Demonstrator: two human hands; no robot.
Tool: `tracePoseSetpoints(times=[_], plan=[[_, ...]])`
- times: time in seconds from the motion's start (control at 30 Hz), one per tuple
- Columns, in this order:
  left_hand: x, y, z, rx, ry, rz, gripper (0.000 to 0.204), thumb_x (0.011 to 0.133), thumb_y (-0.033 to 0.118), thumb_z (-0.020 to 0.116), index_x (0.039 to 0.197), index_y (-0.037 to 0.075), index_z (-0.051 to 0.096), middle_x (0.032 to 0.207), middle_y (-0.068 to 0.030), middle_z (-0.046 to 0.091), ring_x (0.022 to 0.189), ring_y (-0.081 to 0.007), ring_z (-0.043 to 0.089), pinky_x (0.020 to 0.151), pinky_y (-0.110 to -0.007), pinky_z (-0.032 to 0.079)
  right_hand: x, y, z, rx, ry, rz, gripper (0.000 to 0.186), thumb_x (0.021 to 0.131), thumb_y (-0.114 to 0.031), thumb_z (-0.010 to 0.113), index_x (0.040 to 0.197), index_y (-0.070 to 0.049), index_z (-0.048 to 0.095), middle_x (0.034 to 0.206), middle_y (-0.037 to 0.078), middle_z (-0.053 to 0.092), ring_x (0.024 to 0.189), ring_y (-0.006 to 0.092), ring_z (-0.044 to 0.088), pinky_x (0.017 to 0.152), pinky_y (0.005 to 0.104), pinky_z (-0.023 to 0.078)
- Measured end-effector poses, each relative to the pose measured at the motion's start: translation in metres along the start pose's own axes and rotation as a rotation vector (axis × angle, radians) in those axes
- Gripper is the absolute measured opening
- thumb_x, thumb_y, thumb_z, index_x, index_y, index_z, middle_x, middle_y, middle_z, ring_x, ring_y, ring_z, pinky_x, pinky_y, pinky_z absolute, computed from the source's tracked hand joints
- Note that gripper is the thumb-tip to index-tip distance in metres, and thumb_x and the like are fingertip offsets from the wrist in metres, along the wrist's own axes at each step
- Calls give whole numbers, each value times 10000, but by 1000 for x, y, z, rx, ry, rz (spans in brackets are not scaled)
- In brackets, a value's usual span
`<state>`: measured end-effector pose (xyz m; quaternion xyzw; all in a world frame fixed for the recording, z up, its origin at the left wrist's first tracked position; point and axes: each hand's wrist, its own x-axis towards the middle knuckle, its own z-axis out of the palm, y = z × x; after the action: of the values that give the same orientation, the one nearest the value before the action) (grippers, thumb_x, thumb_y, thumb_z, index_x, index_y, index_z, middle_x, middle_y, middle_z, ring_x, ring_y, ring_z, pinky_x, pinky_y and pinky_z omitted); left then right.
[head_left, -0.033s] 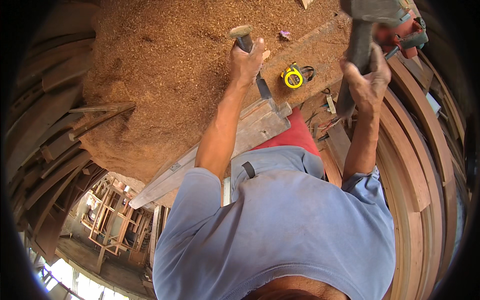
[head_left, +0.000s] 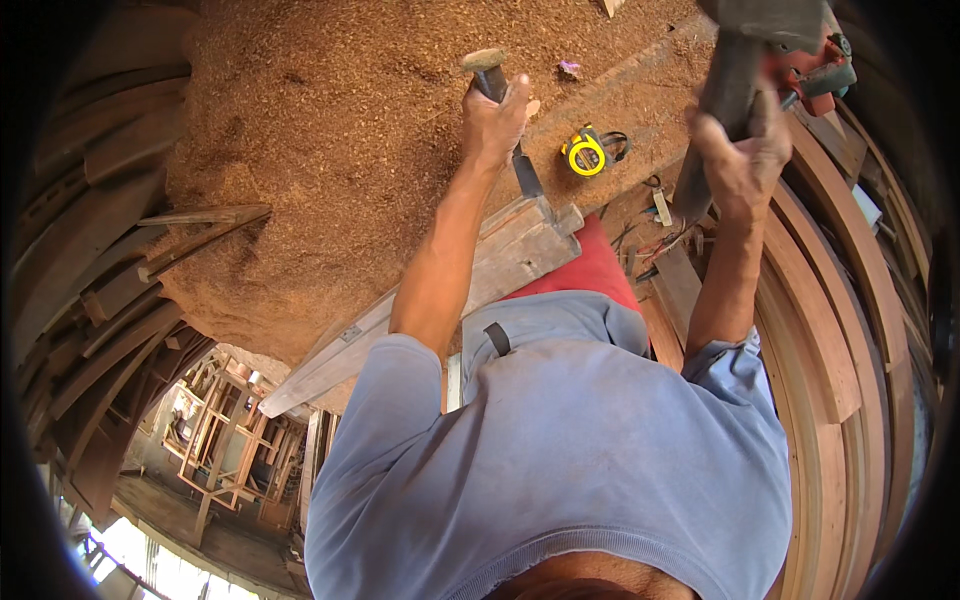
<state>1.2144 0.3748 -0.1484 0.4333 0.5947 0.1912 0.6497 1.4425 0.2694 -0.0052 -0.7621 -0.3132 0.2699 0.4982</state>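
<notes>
My left hand (head_left: 492,132) is closed around the dark handle of a chisel (head_left: 527,176), whose handle end is pale and flattened. The flat blade points down toward me, its tip at the end of a greyish timber piece (head_left: 520,245). My right hand (head_left: 742,165) grips a dark, thick-handled mallet (head_left: 732,88), raised to the right of the chisel and apart from it. The mallet's blocky head is partly cut off by the upper edge of the view. A yellow and black tape measure (head_left: 586,155) lies between my hands.
Wood shavings (head_left: 320,130) cover the surface ahead and to the left. A red power tool (head_left: 820,80) sits at far right, behind the mallet. Long curved-looking boards (head_left: 815,310) are stacked on my right, more timber (head_left: 110,240) on my left. Red fabric (head_left: 592,268) lies beside the timber piece.
My right hand and the mallet have shifted slightly to the right. My left hand and the chisel stay in place.
</notes>
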Motion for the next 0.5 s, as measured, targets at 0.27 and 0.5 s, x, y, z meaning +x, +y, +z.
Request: tracePoseSetpoints(times=[0.27,0.5], plan=[[20,-19,24,217,-76,179,304,915,286,763,840,93,541,658,-1,566,524,-91,532,459,-291,438,113,3,39,-329,-156,-46,362,881,-199,690,1180,-21,588,847,139,688,739,206,663,662,329,531],[17,-23,27,423,27,160,342,874,308,783,832,59,552,679,-16,589,564,-125,559,522,-345,473,93,111,67,-554,-619,-532,370,833,-195,722,1110,24,609,864,197,683,823,360,680,756,464,547]])
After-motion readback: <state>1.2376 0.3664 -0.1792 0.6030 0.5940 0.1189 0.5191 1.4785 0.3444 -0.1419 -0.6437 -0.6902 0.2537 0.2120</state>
